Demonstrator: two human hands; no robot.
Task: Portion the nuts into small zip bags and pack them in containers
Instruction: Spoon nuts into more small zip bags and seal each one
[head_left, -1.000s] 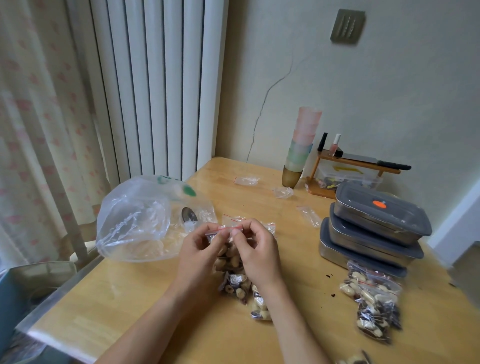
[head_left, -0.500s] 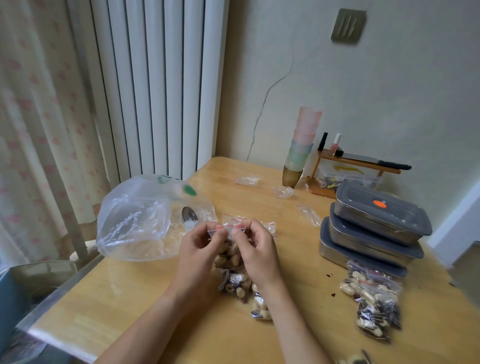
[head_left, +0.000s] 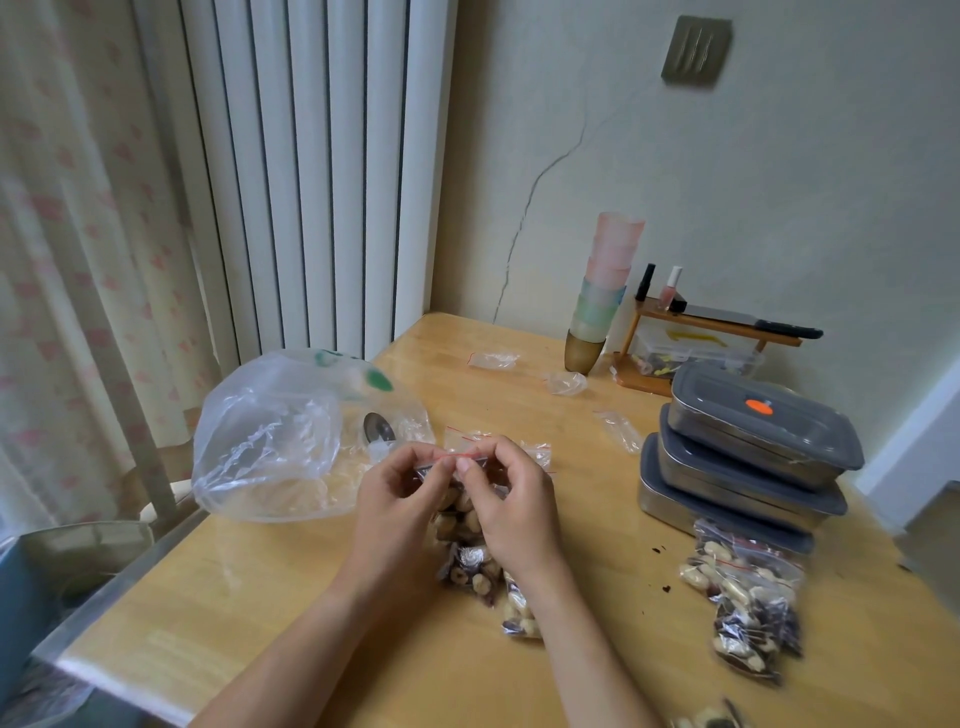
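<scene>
Large crinkled clear bag (head_left: 280, 441) of pale nuts slumps at counter (head_left: 291, 587) left; at centre, left hand (head_left: 397, 499) and right hand (head_left: 511, 499) pinch the red-striped zip strip of a small nut-filled zip bag (head_left: 460, 512), fingers curled tight on its top edge. Sealing well likely means pressing along the whole strip, squeezing air out first. Right: three stacked steel containers (head_left: 748, 457), grey lids, filled bags (head_left: 743, 597) in front.

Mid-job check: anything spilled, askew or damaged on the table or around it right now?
Small dark crumbs lie loose on the table, in front of the stacked containers: they look like spilled bits. The top container sits askew on the stack. A long crack runs down the wall. Nothing else stands out.
</scene>
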